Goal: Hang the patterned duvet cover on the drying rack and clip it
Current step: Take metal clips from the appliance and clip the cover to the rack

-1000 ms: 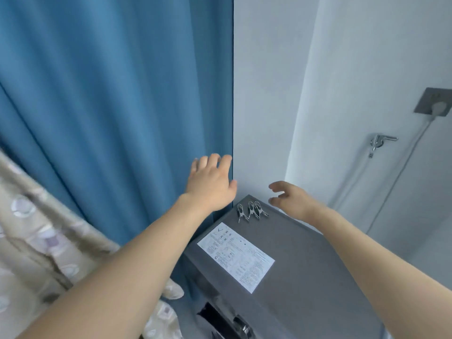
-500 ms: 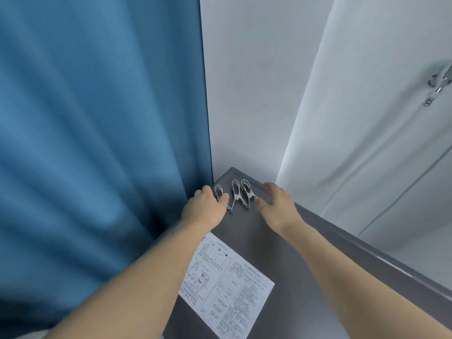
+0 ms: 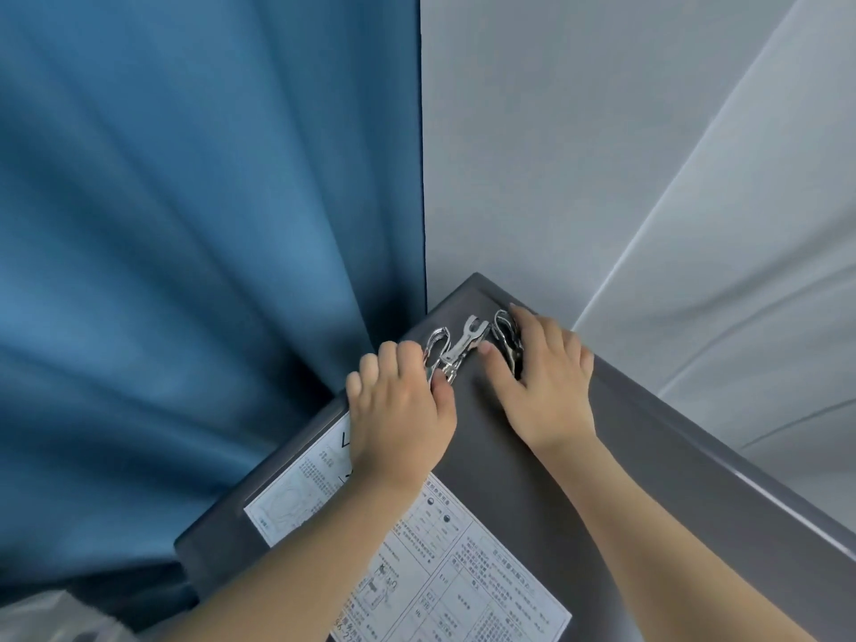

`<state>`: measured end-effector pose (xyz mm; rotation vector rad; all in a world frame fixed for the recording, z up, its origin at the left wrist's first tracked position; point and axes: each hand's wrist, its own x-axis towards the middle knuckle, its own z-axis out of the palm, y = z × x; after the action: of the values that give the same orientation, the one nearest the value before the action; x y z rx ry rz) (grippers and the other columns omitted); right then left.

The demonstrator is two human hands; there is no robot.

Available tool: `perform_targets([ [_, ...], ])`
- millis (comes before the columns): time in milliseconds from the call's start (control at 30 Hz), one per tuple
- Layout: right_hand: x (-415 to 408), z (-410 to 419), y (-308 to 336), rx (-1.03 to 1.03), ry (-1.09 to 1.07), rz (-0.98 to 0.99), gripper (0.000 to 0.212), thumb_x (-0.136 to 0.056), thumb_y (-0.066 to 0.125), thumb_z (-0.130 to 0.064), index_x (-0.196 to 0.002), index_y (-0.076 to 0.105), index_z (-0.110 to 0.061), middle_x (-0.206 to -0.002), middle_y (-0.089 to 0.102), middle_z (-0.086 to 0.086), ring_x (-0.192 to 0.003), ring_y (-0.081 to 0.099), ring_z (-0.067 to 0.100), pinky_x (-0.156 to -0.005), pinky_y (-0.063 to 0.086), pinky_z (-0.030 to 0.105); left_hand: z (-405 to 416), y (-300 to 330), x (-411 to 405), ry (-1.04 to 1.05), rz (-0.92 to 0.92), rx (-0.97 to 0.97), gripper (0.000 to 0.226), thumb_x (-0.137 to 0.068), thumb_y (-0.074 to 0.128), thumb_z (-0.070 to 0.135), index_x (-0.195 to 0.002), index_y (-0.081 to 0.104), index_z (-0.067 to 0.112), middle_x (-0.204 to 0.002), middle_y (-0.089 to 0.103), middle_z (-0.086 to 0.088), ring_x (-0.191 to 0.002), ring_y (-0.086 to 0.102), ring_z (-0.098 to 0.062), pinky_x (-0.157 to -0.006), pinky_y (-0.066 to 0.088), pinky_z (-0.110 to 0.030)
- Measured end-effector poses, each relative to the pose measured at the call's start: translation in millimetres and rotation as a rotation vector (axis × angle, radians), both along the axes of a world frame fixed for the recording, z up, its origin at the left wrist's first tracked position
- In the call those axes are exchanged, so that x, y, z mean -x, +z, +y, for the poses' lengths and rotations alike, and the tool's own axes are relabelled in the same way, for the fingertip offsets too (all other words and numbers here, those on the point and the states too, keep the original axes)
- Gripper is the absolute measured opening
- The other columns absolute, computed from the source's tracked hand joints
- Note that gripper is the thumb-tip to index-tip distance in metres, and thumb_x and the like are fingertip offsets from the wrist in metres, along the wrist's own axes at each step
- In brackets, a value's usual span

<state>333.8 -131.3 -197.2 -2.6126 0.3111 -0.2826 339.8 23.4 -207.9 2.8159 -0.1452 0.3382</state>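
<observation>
Three metal clips lie side by side at the far corner of a grey appliance top (image 3: 648, 479). My left hand (image 3: 398, 414) pinches the left clip (image 3: 435, 347) between thumb and forefinger. My right hand (image 3: 544, 382) curls over the right clip (image 3: 502, 333), with the thumb on its near side. The middle clip (image 3: 468, 340) lies between the two hands, and no finger holds it. A pale, blurred bit of cloth (image 3: 46, 616) shows at the bottom left corner; its pattern cannot be made out. No drying rack is in view.
A blue curtain (image 3: 208, 247) hangs along the left, right against the appliance's left edge. White walls (image 3: 579, 132) meet in a corner just behind the clips. A white instruction sticker (image 3: 463, 572) covers the near part of the top.
Both hands have come down from above the appliance onto the clips and closed on the outer two. The view has moved closer, and the patterned cloth has slid almost out of sight.
</observation>
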Motion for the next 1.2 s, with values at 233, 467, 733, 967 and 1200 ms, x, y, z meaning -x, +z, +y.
perform_targets([
  [233, -14.7, -0.8, 0.7, -0.023, -0.015, 0.005, 0.054, -0.085, 0.036, -0.060, -0.135, 0.044, -0.041, -0.119, 0.050, -0.011, -0.111, 0.042, 0.019, -0.101, 0.026, 0.038, 3.5, 0.0, -1.2, -0.040, 0.029, 0.088, 0.023, -0.087, 0.055, 0.046, -0.085, 0.044, 0.026, -0.083, 0.047, 0.011, -0.080, 0.044, -0.019, -0.077, 0.033, -0.034],
  [467, -16.2, -2.1, 0.4, -0.060, -0.015, 0.025, 0.059, -0.083, 0.036, -0.073, -0.133, 0.043, -0.043, -0.122, 0.049, -0.013, -0.113, 0.042, 0.016, -0.101, 0.025, 0.035, 3.6, 5.7, -1.5, -0.060, 0.072, 0.090, 0.034, -0.082, 0.053, 0.061, -0.085, 0.043, 0.028, -0.083, 0.045, 0.015, -0.080, 0.041, -0.015, -0.077, 0.031, -0.033],
  [733, -12.7, -3.5, 1.1, -0.236, -0.035, -0.045, 0.055, -0.078, 0.037, -0.055, -0.128, 0.050, -0.039, -0.110, 0.052, -0.016, -0.108, 0.047, 0.013, -0.096, 0.024, 0.028, 5.1, 8.3, 0.2, -0.052, 0.146, 0.156, 0.023, -0.064, 0.052, 0.024, -0.086, 0.044, 0.025, -0.083, 0.044, 0.011, -0.082, 0.040, -0.019, -0.080, 0.030, -0.032],
  [967, -2.4, -7.7, -0.5, -0.170, 0.052, -0.010, 0.063, -0.077, 0.050, -0.057, -0.135, 0.043, -0.036, -0.122, 0.051, -0.012, -0.115, 0.046, 0.015, -0.102, 0.025, 0.034, 5.9, 4.6, -0.4, -0.004, 0.053, 0.284, 0.032, -0.068, 0.045, 0.013, -0.098, 0.053, 0.021, -0.099, 0.051, 0.005, -0.094, 0.044, -0.023, -0.085, 0.036, -0.035],
  [1200, 19.0, 0.6, -2.4, 0.048, -0.009, 0.052, 0.080, -0.078, 0.046, -0.070, -0.143, 0.036, -0.024, -0.131, 0.045, -0.005, -0.120, 0.037, 0.021, -0.104, 0.021, 0.034, 3.9, 5.6, 0.0, -0.011, 0.047, 0.242, 0.035, -0.069, 0.046, 0.017, -0.103, 0.054, 0.021, -0.104, 0.051, 0.004, -0.096, 0.043, -0.023, -0.085, 0.033, -0.034],
])
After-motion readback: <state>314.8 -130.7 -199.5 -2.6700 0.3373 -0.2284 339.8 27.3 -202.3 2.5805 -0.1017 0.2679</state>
